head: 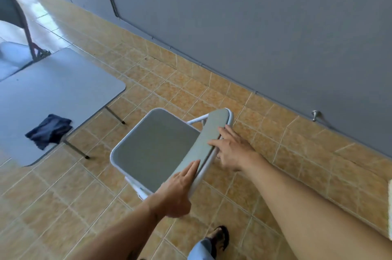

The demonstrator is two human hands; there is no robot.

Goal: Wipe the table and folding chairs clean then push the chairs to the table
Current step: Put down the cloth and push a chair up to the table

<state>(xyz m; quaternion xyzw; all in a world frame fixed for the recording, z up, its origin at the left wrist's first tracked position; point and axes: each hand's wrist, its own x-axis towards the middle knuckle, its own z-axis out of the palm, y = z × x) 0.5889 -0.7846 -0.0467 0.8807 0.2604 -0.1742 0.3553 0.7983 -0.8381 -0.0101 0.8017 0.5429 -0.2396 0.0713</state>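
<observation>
A person stands on a tan tiled floor (191,81) with both hands on the backrest of a folding chair (157,149). The chair has a pale metal tube frame and a grey-green padded seat and backrest, and it stands open on the floor just off the near corner of the table (55,81), apart from it. The left hand (178,192) lies on the lower end of the backrest with fingers straight and together along the pad, the thumb side toward the rail; whether it is clasping the rail cannot be told. The right hand (233,149) rests on the upper part of the backrest with fingers spread, fingertips on the pad and rail, not closed around it.

The table is a light grey folding table with rounded corners and thin metal legs. A crumpled dark blue cloth (49,130) lies on its top near the edge closest to the chair. A 2nd folding chair (14,26), darker in frame, stands at the far side of the table, its backrest rising above the tabletop. A grey wall (254,26) runs along the floor behind, with a small metal doorstop (315,115) at its base. One sandalled foot (220,238) shows below the hands.
</observation>
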